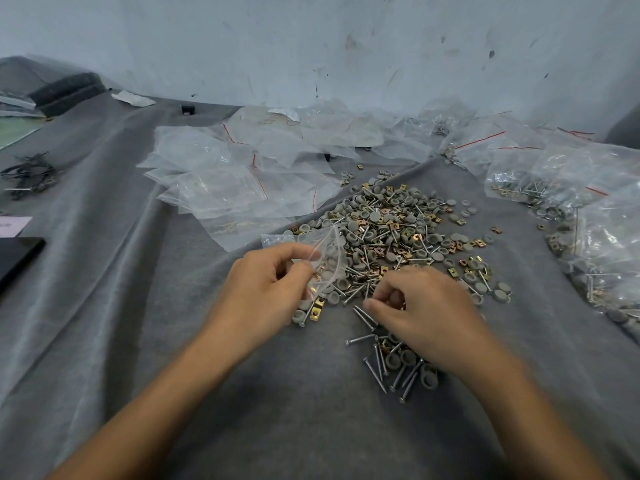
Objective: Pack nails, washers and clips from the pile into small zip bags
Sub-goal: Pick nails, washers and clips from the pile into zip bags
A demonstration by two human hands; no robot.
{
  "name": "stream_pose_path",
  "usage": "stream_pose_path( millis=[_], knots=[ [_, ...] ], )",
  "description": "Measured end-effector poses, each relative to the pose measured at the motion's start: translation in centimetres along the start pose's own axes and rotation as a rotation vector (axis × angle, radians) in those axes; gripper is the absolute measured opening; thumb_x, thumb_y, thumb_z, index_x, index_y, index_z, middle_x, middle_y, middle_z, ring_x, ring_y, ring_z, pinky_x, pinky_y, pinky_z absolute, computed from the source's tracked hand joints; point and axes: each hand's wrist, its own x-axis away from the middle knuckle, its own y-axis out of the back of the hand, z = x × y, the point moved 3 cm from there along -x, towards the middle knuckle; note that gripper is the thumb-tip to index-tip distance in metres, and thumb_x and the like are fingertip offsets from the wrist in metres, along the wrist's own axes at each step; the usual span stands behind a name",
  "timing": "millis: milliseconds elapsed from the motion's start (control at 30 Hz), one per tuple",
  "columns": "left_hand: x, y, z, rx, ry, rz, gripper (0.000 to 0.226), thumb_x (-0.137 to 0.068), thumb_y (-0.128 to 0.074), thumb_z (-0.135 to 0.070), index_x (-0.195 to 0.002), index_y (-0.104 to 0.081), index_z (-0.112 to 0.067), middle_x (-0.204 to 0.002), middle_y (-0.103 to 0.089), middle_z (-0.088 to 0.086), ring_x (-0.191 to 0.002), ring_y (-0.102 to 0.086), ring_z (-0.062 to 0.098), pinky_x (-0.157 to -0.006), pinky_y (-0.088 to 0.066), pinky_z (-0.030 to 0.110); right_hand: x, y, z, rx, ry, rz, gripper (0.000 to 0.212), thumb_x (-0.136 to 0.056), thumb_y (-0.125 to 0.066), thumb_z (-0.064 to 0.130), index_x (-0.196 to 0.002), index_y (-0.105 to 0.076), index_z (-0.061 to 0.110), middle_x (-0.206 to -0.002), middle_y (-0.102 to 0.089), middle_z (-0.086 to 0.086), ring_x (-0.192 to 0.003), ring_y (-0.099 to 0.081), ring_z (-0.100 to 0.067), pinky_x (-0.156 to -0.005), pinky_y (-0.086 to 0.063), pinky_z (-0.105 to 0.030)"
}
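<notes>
Left hand pinches small zip bag at mouth, beside pile at table centre, likely for short transfer. Right hand curled over nails at pile's near edge; whether gripping one, cannot tell.

— What does the pile lie on?
— Grey cloth, matt and soft-looking, creased into folds left of the pile.
— And the pile itself?
— The nails are bare silvery metal with a dull shine. The washers are grey and matt, plastic or rubber, I cannot tell. The clips are brassy metal, glossy.
— The bags?
— The small zip bag at the pile's near-left edge is thin clear plastic, glossy and crinkled, like the zip bags left of the pile. Behind the pile, the wall is pale, matt and scuffed.
</notes>
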Motion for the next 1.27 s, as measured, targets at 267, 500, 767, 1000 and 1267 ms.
stream_pose_path(
  millis=[267, 500, 767, 1000, 1267],
  knots=[
    [0.1, 0.2, 0.0, -0.040, -0.022, 0.018, 0.021, -0.095, -0.056, -0.024, -0.103, -0.073, -0.034, -0.064, -0.070, -0.004, -0.054, -0.059, 0.006, -0.050, -0.044, 0.018, 0.1, -0.4, 0.3, 0.039, 0.000, 0.192, 0.023, -0.084, -0.069, 0.056, -0.083, -0.060, 0.035, -0.081, -0.055, 0.018, -0.082, -0.049, -0.001, -0.067, -0.033, -0.027],
    [0.2, 0.0, 0.0, -0.044, -0.026, 0.025, 0.027, -0.086, -0.052, -0.036, -0.102, -0.073, -0.036, -0.063, -0.070, -0.006, -0.054, -0.059, 0.005, -0.054, -0.044, 0.023, 0.0, -0.8, 1.3, 0.063, 0.003, 0.204, 0.011, -0.089, -0.064, 0.039, -0.083, -0.060, 0.032, -0.081, -0.054, 0.017, -0.087, -0.052, -0.010, -0.078, -0.039, -0.032],
    [0.1, -0.2, 0.2, -0.043, -0.032, 0.020, 0.028, -0.083, -0.051, -0.039, -0.100, -0.073, -0.037, -0.064, -0.071, -0.004, -0.056, -0.061, 0.008, -0.056, -0.046, 0.025, 0.2, -0.8, 1.6, 0.081, -0.014, 0.228, 0.015, -0.093, -0.057, 0.041, -0.082, -0.055, 0.032, -0.089, -0.056, 0.014, -0.095, -0.049, -0.015, -0.092, -0.041, -0.038],
    [0.0, -0.3, 0.3, -0.046, -0.041, 0.013, 0.024, -0.082, -0.052, -0.042, -0.094, -0.072, -0.040, -0.063, -0.071, -0.003, -0.060, -0.066, 0.018, -0.059, -0.052, 0.033, 0.3, -0.8, 1.8, -0.089, 0.029, 0.122, 0.015, -0.097, -0.053, 0.037, -0.084, -0.050, 0.032, -0.085, -0.054, 0.013, -0.081, -0.049, -0.005, -0.068, -0.039, -0.023],
    [0.2, -0.8, 0.5, -0.111, -0.082, 0.054, 0.023, -0.086, -0.051, -0.038, -0.095, -0.071, -0.043, -0.062, -0.070, -0.009, -0.052, -0.057, -0.004, -0.052, -0.039, 0.013, 0.0, 0.5, 1.9, -0.909, -0.046, -0.081, 0.012, -0.093, -0.069, 0.017, -0.081, -0.067, 0.019, -0.064, -0.058, 0.008, -0.056, -0.048, -0.005, -0.046, -0.042, -0.021]
  ],
)
